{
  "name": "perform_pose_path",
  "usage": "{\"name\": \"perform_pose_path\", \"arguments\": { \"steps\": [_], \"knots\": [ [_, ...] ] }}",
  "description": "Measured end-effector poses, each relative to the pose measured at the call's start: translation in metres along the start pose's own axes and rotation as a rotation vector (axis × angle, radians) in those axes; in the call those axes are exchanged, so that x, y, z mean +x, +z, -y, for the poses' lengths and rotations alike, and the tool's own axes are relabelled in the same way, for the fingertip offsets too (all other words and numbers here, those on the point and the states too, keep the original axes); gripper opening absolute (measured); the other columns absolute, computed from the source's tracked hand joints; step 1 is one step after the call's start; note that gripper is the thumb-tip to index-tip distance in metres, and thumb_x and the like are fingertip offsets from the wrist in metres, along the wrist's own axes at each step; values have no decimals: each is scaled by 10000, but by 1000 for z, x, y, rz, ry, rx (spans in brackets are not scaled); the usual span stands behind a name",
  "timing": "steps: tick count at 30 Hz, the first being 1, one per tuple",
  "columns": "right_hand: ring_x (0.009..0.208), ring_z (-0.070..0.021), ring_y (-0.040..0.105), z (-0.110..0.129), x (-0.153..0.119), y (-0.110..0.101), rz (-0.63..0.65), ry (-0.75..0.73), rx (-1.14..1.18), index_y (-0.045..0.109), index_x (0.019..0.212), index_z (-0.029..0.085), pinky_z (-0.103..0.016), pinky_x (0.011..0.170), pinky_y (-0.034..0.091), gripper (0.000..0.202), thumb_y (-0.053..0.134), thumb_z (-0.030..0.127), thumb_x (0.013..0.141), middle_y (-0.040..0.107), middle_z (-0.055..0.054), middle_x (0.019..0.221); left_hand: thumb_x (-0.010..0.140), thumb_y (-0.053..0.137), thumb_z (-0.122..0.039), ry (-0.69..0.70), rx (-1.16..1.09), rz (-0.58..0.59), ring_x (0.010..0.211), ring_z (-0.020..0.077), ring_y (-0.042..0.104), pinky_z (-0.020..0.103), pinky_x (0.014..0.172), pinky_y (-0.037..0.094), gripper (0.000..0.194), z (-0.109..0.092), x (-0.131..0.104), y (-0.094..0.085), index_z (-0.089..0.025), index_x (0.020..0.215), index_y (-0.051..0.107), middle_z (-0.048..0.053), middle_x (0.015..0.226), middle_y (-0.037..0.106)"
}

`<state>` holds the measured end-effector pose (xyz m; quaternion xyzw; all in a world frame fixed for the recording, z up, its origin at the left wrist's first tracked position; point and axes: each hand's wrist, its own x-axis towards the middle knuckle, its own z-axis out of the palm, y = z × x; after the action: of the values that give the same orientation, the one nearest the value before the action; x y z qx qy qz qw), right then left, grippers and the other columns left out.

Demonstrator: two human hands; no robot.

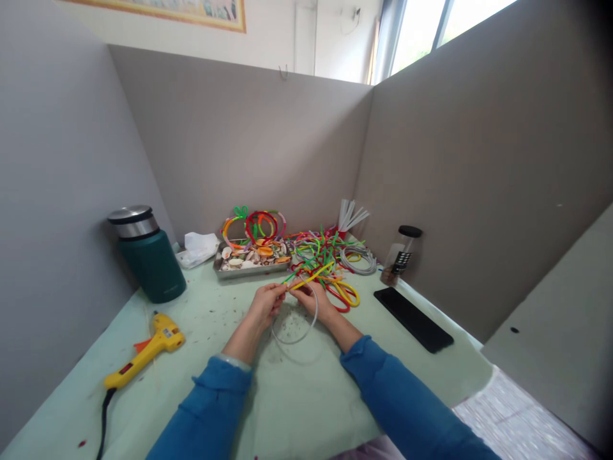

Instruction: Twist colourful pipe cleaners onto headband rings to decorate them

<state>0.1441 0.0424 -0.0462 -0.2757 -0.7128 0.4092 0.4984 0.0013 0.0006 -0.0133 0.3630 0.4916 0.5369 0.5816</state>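
Both my hands meet over the middle of the table around a pale grey ring (293, 342), which hangs down between them. My left hand (268, 302) pinches the ring's upper part together with the end of a yellow pipe cleaner (317, 273). Close beside it, my right hand (311, 299) is closed around the same spot, its fingers partly hidden. From there the yellow pipe cleaner slants up to the right, and a green strip (290, 278) pokes out by the fingertips. Just beyond lies a tangled pile of coloured pipe cleaners (318, 252).
A metal tray (230, 273) holds shells and coloured rings. Left are a green bottle (154, 265), a yellow glue gun (143, 354) with a cord, and white tissue (198, 248). Grey coils (359, 260), a clear jar (400, 255) and a black flat object (412, 319) lie right. Partitions enclose the table.
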Motion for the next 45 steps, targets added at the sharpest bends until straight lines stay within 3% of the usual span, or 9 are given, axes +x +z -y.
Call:
{"name": "perform_pose_path", "arguments": {
  "steps": [14,20,29,36,45],
  "knots": [
    [529,-121,482,-4,2,-2,-33,20,10,693,845,173,-236,517,394,199,617,340,768,567,-2,621,598,716,-230,67,-37,70,393,25,332,173,348,147,199,7,4,-3,-110,653,567,-12,560,501],
    [818,-177,562,1,2,-3,-5,-102,-8,682,723,181,-282,721,440,164,629,330,768,605,-42,831,603,719,-314,7,115,56,367,23,299,184,358,98,271,8,1,-1,-114,744,601,-34,543,489],
    [731,-154,526,10,1,-2,46,-27,10,650,673,179,-283,698,413,157,668,328,719,573,-22,750,634,663,-351,46,392,85,373,31,269,191,385,137,238,11,3,-3,-130,639,574,-68,459,376],
    [582,-108,456,3,1,-3,68,183,189,610,739,161,-229,537,341,227,696,358,669,529,18,647,619,660,-334,97,432,194,406,40,243,213,410,139,280,11,0,-2,-97,768,670,-64,470,379],
    [558,-95,437,7,0,-3,91,238,230,547,697,168,-217,510,321,206,652,346,698,499,26,626,668,593,-376,142,598,103,381,51,241,221,409,155,260,11,-2,4,-137,566,587,-69,387,338]
  ]
}}
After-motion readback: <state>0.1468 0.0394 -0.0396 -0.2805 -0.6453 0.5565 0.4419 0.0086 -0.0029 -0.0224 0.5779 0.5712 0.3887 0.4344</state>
